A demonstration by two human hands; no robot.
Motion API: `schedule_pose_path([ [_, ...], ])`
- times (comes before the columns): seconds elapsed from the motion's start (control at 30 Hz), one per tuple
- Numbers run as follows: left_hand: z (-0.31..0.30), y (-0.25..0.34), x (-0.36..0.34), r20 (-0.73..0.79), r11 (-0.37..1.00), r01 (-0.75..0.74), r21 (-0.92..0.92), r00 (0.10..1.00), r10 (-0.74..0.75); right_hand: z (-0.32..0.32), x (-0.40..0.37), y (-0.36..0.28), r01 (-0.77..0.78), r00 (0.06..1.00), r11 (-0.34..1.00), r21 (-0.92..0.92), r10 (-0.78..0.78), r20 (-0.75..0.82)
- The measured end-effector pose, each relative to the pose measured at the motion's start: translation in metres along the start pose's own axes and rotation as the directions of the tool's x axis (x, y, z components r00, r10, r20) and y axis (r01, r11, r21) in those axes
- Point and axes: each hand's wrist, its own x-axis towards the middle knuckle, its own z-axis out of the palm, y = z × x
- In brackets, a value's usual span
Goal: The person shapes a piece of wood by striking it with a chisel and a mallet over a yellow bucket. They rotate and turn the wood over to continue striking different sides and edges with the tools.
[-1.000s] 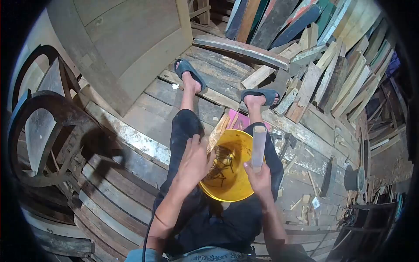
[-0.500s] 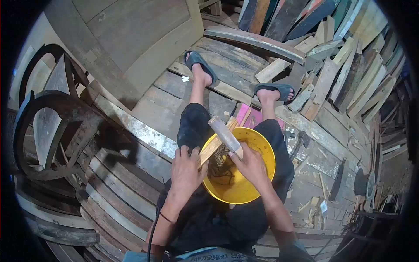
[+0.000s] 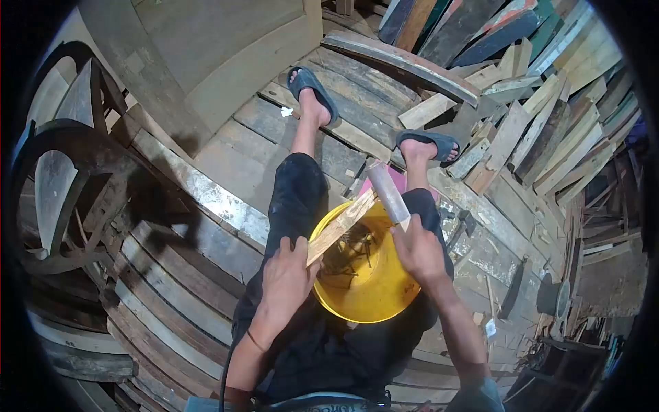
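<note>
In the head view, a strip of wood (image 3: pixel 343 223) is held at its near end by the left hand (image 3: pixel 285 275), pinched between thumb and closed fingers at the left edge of a yellow bucket (image 3: pixel 388 271). From there it is slanted over the bucket's opening towards the far rim. By the right hand (image 3: pixel 420 254), closed around its pale lower end, a grey bar-like tool (image 3: pixel 388 192) is held across the far right part of the rim. The strip's far end is seen close against the tool; whether they touch cannot be told, nor can the tool's exact kind.

The work in hand is judged to be a bringing together of tool and strip above the bucket. For any move from here, a firm pinch on the strip, a steady angle of the tool and fingers kept back from the meeting point are called for.

Thin dark pieces (image 3: pixel 353 250), possibly nails, are gathered inside the bucket, mostly left of its middle. The sides are hemmed in by the left leg (image 3: pixel 298 192) and the right leg (image 3: pixel 422 206). Beyond the far rim, a pink piece (image 3: pixel 397 167) is seen on the floorboards (image 3: pixel 357 89); more open room is judged to be offered above the rim than sideways at leg height.
</note>
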Motion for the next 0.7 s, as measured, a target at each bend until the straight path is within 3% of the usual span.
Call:
schedule_pose_path([
  [0.07, 0.000, 0.004, 0.000, 0.008, 0.999, 0.021, -0.024, 1.000, -0.020, -0.010, 0.003, 0.001, 0.027, 0.999, 0.999, -0.030, -0.028, -0.019],
  [0.1, 0.001, 0.004, 0.002, 0.006, 1.000, 0.018, -0.006, 1.000, -0.017, -0.006, 0.002, -0.003, -0.018, 0.996, 0.998, 0.055, 0.023, -0.088],
  [0.2, -0.003, 0.005, 0.002, 0.059, 0.999, -0.004, -0.036, 0.998, 0.007, 0.010, 0.007, -0.010, 0.006, 0.999, 1.000, -0.006, -0.006, -0.040],
  [0.33, -0.002, 0.001, 0.007, 0.088, 0.999, -0.006, -0.038, 0.996, 0.009, 0.054, -0.016, 0.006, 0.257, 0.966, 0.966, 0.001, -0.257, -0.007],
  [0.37, -0.003, 0.000, 0.008, 0.096, 0.999, -0.009, -0.041, 0.995, 0.013, 0.063, -0.022, 0.010, 0.400, 0.913, 0.915, -0.052, -0.403, -0.067],
  [0.47, -0.002, 0.000, 0.011, 0.103, 0.998, -0.044, -0.034, 0.994, 0.048, 0.045, 0.003, 0.004, 0.035, 0.999, 0.988, -0.151, -0.036, -0.003],
  [0.5, -0.001, 0.001, 0.011, 0.106, 0.998, -0.051, -0.032, 0.993, 0.054, 0.046, 0.016, 0.011, 0.067, 0.982, 0.998, 0.007, -0.064, -0.176],
  [0.6, -0.001, -0.003, 0.011, 0.082, 0.998, -0.057, -0.028, 0.995, 0.059, 0.061, 0.001, 0.007, -0.021, 0.996, 1.000, -0.007, 0.020, -0.089],
  [0.63, -0.003, -0.005, 0.009, 0.091, 0.998, -0.047, -0.028, 0.995, 0.050, 0.054, -0.009, 0.007, 0.070, 0.998, 0.997, -0.023, -0.070, -0.010],
  [0.7, -0.003, -0.002, 0.009, 0.109, 0.999, -0.050, -0.012, 0.993, 0.051, 0.048, -0.003, 0.013, 0.103, 0.994, 0.991, -0.083, -0.106, -0.032],
])
